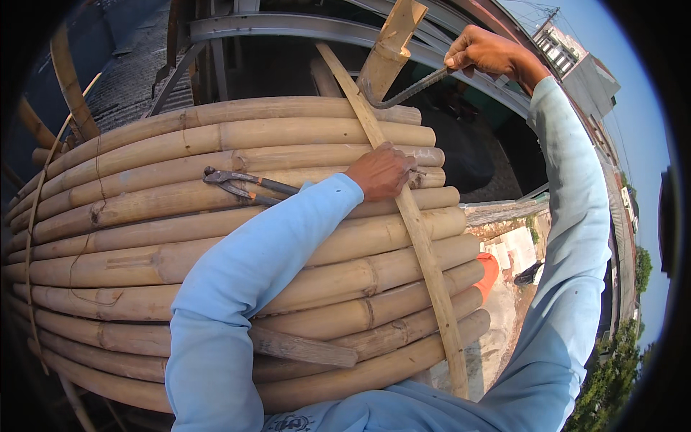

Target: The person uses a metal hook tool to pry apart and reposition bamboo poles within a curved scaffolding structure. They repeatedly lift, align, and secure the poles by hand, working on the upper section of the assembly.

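My left hand (380, 171) is closed over a long flat wooden strip (425, 248) that lies across a row of bamboo poles (288, 137). Something small and thin seems to poke out by its fingers, too small to name. Raised at the upper right, my right hand (488, 54) grips one end of a ribbed steel bar (417, 88). The bar's far end curves into a hook close to the strip and an upright split bamboo post (392, 50). Left of my left hand, a pair of pincers (241, 181) with dark and orange handles rests on the poles, partly behind my sleeve.
A short wood offcut (306, 347) lies on the near poles. Another thin strip (30, 252) crosses them at far left, with loose wire (79, 263) nearby. Steel beams (288, 27) run behind. Beyond the pole ends the ground (504, 309) shows lower down, beside an orange object (488, 275).
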Demonstrator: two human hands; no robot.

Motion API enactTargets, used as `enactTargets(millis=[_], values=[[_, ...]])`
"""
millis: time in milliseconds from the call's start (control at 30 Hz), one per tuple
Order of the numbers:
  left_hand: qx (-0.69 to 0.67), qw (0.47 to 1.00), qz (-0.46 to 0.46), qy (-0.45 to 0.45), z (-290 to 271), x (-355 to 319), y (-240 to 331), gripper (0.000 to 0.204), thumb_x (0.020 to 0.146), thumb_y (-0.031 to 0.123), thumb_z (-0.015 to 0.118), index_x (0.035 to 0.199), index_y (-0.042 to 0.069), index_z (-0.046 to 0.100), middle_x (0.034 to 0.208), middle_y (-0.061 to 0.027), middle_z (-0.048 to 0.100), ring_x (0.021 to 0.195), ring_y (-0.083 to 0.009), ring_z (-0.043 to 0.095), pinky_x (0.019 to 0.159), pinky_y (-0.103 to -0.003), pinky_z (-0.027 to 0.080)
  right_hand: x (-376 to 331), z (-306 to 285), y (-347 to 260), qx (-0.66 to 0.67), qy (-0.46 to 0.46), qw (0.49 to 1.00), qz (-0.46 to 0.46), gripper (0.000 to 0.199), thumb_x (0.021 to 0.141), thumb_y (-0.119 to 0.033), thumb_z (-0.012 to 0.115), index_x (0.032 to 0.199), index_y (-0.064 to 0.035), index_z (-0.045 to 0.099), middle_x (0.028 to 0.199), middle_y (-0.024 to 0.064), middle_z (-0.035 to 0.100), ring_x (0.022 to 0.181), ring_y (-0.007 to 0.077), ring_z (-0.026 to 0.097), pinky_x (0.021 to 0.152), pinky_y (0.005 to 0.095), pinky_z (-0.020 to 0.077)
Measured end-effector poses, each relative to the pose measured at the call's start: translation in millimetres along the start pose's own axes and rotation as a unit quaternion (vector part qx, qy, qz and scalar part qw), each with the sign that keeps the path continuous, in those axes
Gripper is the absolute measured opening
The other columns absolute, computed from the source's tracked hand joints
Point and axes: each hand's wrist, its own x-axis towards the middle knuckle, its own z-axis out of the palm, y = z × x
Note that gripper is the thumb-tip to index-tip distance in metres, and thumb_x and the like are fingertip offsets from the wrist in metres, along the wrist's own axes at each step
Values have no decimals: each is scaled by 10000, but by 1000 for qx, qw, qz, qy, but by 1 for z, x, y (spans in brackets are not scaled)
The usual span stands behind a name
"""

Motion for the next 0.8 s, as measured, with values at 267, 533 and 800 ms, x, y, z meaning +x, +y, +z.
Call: enactTargets(millis=[267, 533, 800], values=[[-45, 995, 20, 84, 16, -22, -8, 197, 983, 232, 595, 1008, 62, 692, 986, -150, 666, 1040, -361, 600, 992, -454, 471, 56, -16, -40, -74, -123, 987, 69, 215, 933, -243, 702, 885, -37, 744, 615, 4, 569, 455, 65, 402, 414, 258, 278], [-39, 990, 24, 135, 26, -25, -9, 176, 972, 223, 598, 969, 67, 681, 989, -140, 665, 1074, -351, 587, 984, -445, 478, 78, -28, -57, -103, -155, 980, 69, 217, 933, -250, 703, 878, -43, 740, 611, 0, 567, 442, 60, 389, 401, 255, 264], [-28, 993, -20, 109, 15, -33, -7, 175, 966, 214, 588, 954, 65, 678, 1001, -145, 678, 1070, -358, 604, 956, -469, 491, 109, -26, -59, -102, -164, 980, 47, 220, 934, -257, 703, 871, -49, 736, 608, -3, 565, 429, 54, 376, 389, 252, 250]])
